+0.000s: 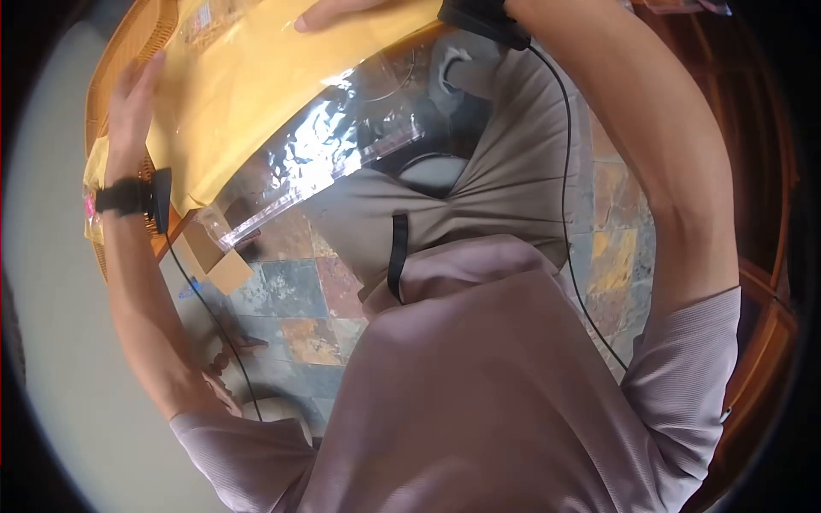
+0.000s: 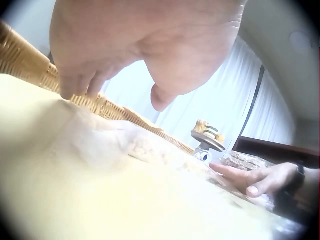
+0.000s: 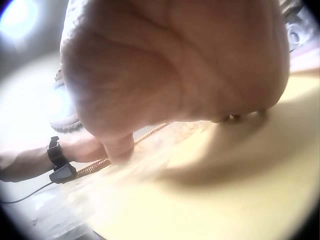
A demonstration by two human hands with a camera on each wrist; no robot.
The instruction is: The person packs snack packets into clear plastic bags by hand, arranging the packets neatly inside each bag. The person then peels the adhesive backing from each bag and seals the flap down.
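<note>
A broad yellow sheet (image 1: pixel 248 77) lies spread in front of me, with a shiny clear plastic sheet (image 1: pixel 316 145) hanging from its near edge over my lap. My left hand (image 1: pixel 132 111) is at the sheet's left side, fingers extended; in the left wrist view its fingertips come down at the yellow surface by the woven rim. Over the top of the sheet reaches my right hand (image 1: pixel 342 10), mostly cut off by the head view's edge. The right wrist view shows its palm facing down, fingertips against the yellow surface and a shadow beneath.
A woven wicker rim (image 1: pixel 98 111) borders the sheet on the left. Below its near left corner is a cardboard box (image 1: pixel 229 272) above the slate tile floor (image 1: pixel 286 286). Dark wooden furniture (image 1: pixel 770 214) stands at the right. Cables run from both wrist cameras.
</note>
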